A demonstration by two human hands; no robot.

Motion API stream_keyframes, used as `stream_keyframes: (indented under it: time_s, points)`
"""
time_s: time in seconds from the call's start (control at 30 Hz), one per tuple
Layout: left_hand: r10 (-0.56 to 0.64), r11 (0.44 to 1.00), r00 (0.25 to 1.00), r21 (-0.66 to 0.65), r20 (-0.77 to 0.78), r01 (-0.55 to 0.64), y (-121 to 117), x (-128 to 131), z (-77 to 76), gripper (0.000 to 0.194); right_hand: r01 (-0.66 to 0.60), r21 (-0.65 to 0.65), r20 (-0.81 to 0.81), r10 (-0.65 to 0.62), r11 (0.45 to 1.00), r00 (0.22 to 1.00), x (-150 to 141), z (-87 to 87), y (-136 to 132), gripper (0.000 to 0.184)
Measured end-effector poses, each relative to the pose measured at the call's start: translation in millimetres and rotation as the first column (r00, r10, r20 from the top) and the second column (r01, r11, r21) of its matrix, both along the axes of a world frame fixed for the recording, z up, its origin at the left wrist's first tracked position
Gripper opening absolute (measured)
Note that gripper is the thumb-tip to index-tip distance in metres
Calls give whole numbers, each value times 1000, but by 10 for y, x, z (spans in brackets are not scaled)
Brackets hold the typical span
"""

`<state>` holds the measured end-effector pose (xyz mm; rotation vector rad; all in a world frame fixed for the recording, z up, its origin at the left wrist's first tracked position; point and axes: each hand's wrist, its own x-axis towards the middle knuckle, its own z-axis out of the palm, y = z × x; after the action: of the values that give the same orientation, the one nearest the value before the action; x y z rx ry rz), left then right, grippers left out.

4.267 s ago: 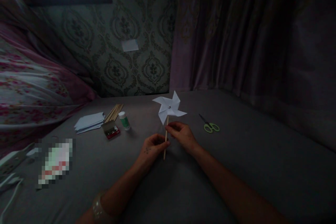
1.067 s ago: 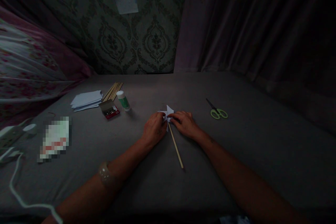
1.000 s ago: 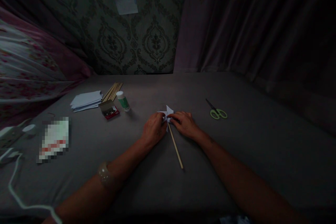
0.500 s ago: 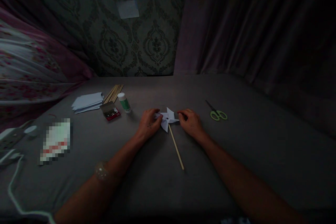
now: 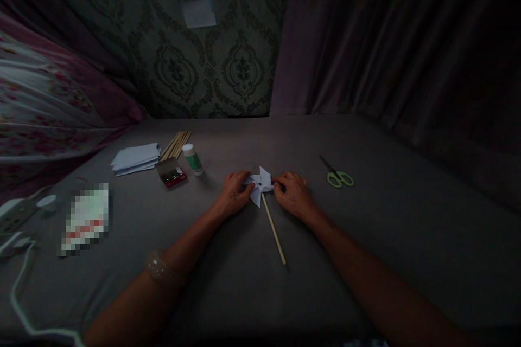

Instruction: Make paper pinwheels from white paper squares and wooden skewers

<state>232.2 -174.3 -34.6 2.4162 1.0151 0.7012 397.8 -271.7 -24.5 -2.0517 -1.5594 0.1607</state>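
A white paper pinwheel (image 5: 264, 179) lies on the grey cloth in front of me, a dark spot at its centre. Its wooden stick (image 5: 274, 230) points toward me and slightly right. My left hand (image 5: 235, 194) is closed on the pinwheel's left blade, thumb in front. On the opposite side, my right hand (image 5: 293, 193) pinches the right blade between thumb and fingers. The fingertips partly cover both of these blades.
Left of the hands stand a glue bottle (image 5: 192, 160) and an open red box (image 5: 172, 174) of small metal pieces. Behind them lie wooden sticks (image 5: 176, 145) and stacked white paper (image 5: 136, 158). Green-handled scissors (image 5: 337, 174) rest at right. A power strip (image 5: 18, 214) with a cable sits far left.
My right hand has moved left onto the pinwheel's right blade and closed on it. The left hand has shifted slightly, still at the left blade.
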Motion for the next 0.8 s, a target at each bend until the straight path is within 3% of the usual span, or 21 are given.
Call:
stream_keyframes:
  time_s: [0.8]
  points:
    - [-43, 999, 999, 12, 32, 43, -17, -15, -3, 34, -113, 2, -183, 112, 994, 977, 57, -25, 49, 30]
